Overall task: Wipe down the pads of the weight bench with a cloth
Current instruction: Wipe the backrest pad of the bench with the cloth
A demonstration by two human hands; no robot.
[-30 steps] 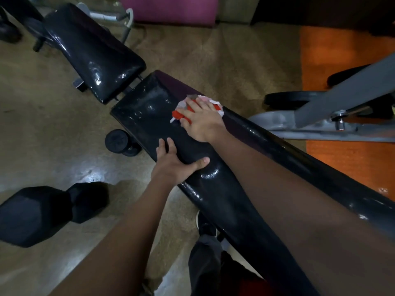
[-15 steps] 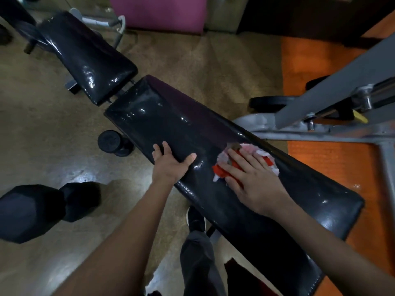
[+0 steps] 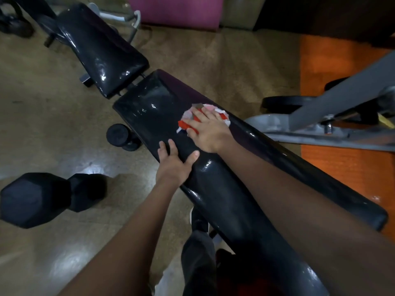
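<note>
A glossy tan floor is seen, with pale light reflected on it. An orange mat is laid at its right side, and a grey machine frame is set across that mat. A magenta panel is stood at the floor's far edge.

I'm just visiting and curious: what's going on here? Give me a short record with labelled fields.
place: gym floor with a black weight bench
long pad: glossy, being wiped
short pad: beyond it, untouched by either hand
cloth: red and white, flat on the long pad
right hand: fingers spread, pressing the cloth down
left hand: rests on the long pad's near edge
nearby: large dumbbell and small dumbbell on the floor
</note>
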